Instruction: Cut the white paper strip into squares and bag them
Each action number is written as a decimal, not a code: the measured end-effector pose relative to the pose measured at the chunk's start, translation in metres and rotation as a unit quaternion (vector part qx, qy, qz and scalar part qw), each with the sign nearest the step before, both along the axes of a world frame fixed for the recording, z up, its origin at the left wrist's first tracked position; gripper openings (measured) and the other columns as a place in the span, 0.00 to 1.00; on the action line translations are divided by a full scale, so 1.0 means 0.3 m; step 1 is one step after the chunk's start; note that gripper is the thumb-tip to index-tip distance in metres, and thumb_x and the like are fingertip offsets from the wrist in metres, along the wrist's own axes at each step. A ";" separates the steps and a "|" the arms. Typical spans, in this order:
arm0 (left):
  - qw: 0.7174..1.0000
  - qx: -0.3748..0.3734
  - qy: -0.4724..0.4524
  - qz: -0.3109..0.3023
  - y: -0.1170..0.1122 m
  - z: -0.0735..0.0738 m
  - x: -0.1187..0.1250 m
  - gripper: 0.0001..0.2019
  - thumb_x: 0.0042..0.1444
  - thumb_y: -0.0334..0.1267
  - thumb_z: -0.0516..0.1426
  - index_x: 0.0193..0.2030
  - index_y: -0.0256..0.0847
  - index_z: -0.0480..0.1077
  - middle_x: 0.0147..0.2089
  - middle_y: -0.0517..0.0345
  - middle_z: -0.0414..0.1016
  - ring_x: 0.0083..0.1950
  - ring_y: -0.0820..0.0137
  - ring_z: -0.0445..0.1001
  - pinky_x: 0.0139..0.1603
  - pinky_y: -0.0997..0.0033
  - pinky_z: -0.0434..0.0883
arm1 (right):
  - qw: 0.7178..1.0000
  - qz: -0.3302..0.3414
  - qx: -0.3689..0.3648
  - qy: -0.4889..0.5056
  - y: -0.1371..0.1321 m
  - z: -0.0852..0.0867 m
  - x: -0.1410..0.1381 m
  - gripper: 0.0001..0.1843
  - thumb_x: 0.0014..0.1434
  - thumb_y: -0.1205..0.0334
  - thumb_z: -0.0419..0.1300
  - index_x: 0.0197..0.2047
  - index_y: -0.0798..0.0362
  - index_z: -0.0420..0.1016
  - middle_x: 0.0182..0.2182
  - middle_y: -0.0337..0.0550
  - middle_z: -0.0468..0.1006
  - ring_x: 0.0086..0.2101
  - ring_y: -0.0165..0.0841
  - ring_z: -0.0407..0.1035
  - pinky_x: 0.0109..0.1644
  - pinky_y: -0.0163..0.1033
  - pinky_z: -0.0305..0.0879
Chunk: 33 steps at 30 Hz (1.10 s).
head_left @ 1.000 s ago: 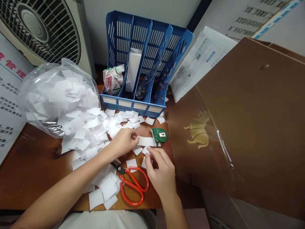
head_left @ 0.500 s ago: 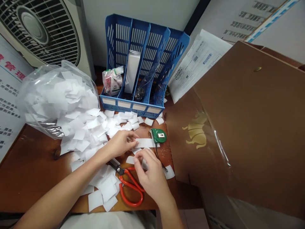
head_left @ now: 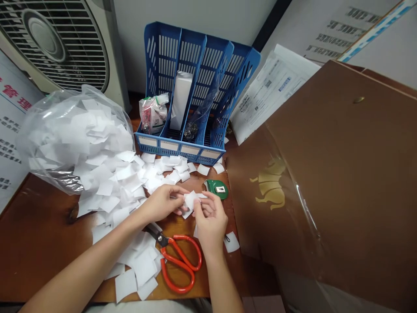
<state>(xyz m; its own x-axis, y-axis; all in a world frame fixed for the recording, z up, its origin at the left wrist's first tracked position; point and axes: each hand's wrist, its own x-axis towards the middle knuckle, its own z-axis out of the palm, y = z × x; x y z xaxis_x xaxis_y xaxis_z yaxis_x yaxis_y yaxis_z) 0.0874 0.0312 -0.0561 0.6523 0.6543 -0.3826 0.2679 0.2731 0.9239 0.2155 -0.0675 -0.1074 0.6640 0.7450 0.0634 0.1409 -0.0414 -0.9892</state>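
Observation:
My left hand [head_left: 167, 201] pinches a small piece of white paper [head_left: 190, 200] at its left side. From the right, my right hand [head_left: 210, 217] grips the same paper between thumb and fingers. Just beyond it lies a green tape measure [head_left: 217, 188], its black wrist strap mostly hidden by my right hand. Red-handled scissors [head_left: 180, 261] rest on the table below my hands, blades pointing left. Many cut white paper pieces [head_left: 112, 191] are heaped left of my left hand, and several lie nearer the table's front edge.
A clear plastic bag [head_left: 74, 134] full of paper pieces stands at the left before a fan [head_left: 65, 48]. Behind my hands is a blue file rack [head_left: 182, 145] holding a white box and small bags. A large brown box [head_left: 342, 174] fills the right side.
My right hand has moved up and taken hold of the paper. The strip that lay flat by the tape measure is now up between both hands, looking folded or doubled.

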 end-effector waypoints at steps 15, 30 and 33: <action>1.000 -0.014 0.016 0.009 -0.006 0.004 -0.004 0.12 0.64 0.37 0.60 0.52 0.32 0.75 0.37 0.50 0.83 0.35 0.69 0.83 0.39 0.72 0.80 | 0.996 0.088 -0.004 -0.018 0.000 0.066 0.087 0.13 0.58 0.63 0.62 0.47 0.53 0.75 0.35 0.42 0.77 0.32 0.33 0.75 0.35 0.35 0.71; 0.998 0.053 0.013 -0.023 0.003 -0.009 -0.014 0.16 0.65 0.43 0.57 0.51 0.35 0.78 0.38 0.52 0.81 0.38 0.68 0.80 0.40 0.70 0.78 | 0.981 0.171 -0.018 -0.089 0.060 0.067 0.085 0.11 0.59 0.62 0.64 0.46 0.53 0.81 0.39 0.44 0.79 0.28 0.28 0.68 0.31 0.34 0.65; 0.998 0.048 0.019 -0.024 0.001 -0.002 -0.014 0.16 0.64 0.42 0.58 0.52 0.34 0.78 0.39 0.51 0.82 0.40 0.66 0.81 0.41 0.69 0.79 | 0.985 0.162 -0.022 -0.060 0.056 0.059 0.082 0.09 0.59 0.60 0.66 0.42 0.54 0.80 0.38 0.45 0.80 0.31 0.31 0.73 0.33 0.35 0.68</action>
